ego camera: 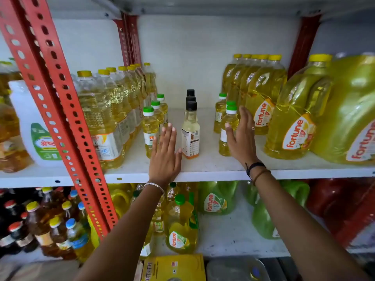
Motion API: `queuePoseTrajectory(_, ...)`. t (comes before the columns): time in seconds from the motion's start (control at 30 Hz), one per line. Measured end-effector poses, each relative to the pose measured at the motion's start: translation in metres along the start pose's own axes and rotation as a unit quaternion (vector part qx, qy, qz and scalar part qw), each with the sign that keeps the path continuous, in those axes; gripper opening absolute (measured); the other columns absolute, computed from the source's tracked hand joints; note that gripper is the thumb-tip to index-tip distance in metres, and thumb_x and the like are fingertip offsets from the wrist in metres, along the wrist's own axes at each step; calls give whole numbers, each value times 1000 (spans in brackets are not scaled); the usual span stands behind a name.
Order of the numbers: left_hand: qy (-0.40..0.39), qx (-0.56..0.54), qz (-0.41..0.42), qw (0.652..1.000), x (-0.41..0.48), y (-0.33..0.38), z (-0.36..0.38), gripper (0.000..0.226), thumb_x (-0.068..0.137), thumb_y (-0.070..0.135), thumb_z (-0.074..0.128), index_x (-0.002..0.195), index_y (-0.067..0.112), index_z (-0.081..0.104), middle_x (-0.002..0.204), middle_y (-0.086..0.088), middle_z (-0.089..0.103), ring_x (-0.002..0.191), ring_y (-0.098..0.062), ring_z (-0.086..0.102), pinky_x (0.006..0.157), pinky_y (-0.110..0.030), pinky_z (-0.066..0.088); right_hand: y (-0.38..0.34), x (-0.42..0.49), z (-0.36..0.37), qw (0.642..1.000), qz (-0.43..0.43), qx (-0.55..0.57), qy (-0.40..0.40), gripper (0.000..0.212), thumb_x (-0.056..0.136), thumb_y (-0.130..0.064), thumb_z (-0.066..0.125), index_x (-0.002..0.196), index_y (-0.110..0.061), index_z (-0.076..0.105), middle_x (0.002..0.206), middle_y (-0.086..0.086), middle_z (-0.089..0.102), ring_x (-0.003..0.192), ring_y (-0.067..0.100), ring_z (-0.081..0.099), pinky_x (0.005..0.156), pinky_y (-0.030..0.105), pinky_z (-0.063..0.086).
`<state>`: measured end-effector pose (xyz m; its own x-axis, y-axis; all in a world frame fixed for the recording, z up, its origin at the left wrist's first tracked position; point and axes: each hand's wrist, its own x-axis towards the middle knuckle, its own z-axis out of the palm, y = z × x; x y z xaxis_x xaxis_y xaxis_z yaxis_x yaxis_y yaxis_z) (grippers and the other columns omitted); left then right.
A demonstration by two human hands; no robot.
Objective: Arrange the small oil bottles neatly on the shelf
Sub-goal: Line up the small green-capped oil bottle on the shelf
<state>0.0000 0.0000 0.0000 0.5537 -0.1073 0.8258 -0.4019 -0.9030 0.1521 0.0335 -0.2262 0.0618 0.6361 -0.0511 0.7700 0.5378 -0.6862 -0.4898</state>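
On the white shelf (207, 165) stand three rows of small bottles running front to back. The left row (150, 126) has green caps and yellow oil. Black caps and pale oil mark the middle row (190, 130). The right row (230, 126) is green-capped too. My left hand (165, 157) lies flat with fingers apart, just right of the left row's front bottle, holding nothing. My right hand (240, 136) is open, its palm against the right side of the right row's front bottle, partly hiding it.
Tall yellow-capped oil bottles (105, 118) line the left side and big Fortune jugs (263, 102) crowd the right. A red perforated upright (67, 110) crosses the front left. More bottles and jugs fill the lower shelf (180, 226).
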Motion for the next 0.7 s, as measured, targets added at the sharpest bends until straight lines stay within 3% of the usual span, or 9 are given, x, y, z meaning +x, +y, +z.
queuePoseTrajectory(0.1,-5,22,-14,1000,1,-3,1,59,99,32,28,153,10,15,160,-3,7,148,-18,3,119,-39,0,9,11,-1,996,61,52,-30,59,96,-29,47,145,-9,20,150,16,31,136,27,34,106,39,33)
queuePoseTrajectory(0.17,-13,25,-16,999,0,-3,4,59,99,33,27,153,11,13,160,-2,6,148,-18,3,119,-39,0,13,20,-1,988,95,107,-54,51,96,-25,49,141,-10,30,142,12,45,129,22,44,102,32,38)
queuePoseTrajectory(0.3,-24,31,-19,999,0,-3,2,59,99,33,27,153,10,15,160,-2,5,148,-16,1,119,-38,0,17,30,-3,978,119,156,-66,25,93,-21,55,116,-14,57,111,-1,61,97,10,58,72,-1,39)
queuePoseTrajectory(0.37,-31,33,-24,999,0,-2,1,59,99,34,26,153,10,15,160,-2,6,148,-16,0,119,-37,-1,18,33,-3,976,134,163,-59,19,90,-23,58,109,-17,60,108,0,62,90,7,56,63,-4,36)
queuePoseTrajectory(0.47,-39,28,-26,998,1,0,1,60,99,34,26,153,11,15,160,-2,7,148,-15,1,120,-38,1,21,36,-2,976,150,149,-45,17,86,-29,64,99,-20,62,109,6,64,92,13,57,71,13,44)
queuePoseTrajectory(0.57,-45,28,-31,998,0,0,1,60,99,35,25,153,11,15,160,-2,6,148,-14,-1,120,-40,3,24,40,-3,979,167,111,-19,34,77,-39,72,96,-11,65,105,10,66,93,22,61,78,33,50)
queuePoseTrajectory(0.7,-49,27,-34,998,0,0,1,59,100,35,24,153,11,14,160,-2,7,148,-14,0,120,-40,3,23,42,-7,982,175,67,0,46,70,-55,73,89,-14,62,98,6,66,87,18,61,72,31,47)
